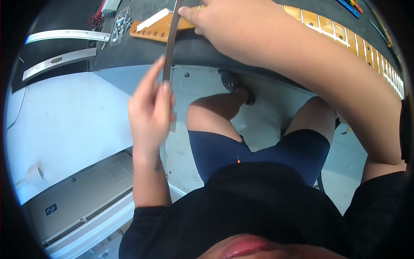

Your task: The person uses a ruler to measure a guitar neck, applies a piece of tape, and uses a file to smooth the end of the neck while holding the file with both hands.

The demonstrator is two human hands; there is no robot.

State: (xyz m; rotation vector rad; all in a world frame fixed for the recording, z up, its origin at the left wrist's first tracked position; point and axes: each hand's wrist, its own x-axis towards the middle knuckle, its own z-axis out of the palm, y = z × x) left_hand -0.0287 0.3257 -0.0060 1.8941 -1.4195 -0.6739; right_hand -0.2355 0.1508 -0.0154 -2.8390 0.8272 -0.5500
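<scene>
A long narrow metal file (170,43) lies crosswise over the guitar neck, close to its headstock (154,31), and reaches past the table's near edge. My left hand (152,105) is closed on the file's near end, thumb and fingers pinching it; slight blur softens the fingers. Over the neck, my right hand (224,21) has its thumb against the file's far part, while its other fingers are mostly hidden or cut off by the top edge. The wooden fretboard (336,32), with white strips between its frets, runs off to the right beneath my right forearm.
On the dark table mat (116,56) are a small bag of screws (120,26), a steel ruler (67,36) and a metal straightedge bar (60,60). Blue-handled tools (347,7) lie at the far right. A grey metal case (86,190) stands lower left. My legs are below the table edge.
</scene>
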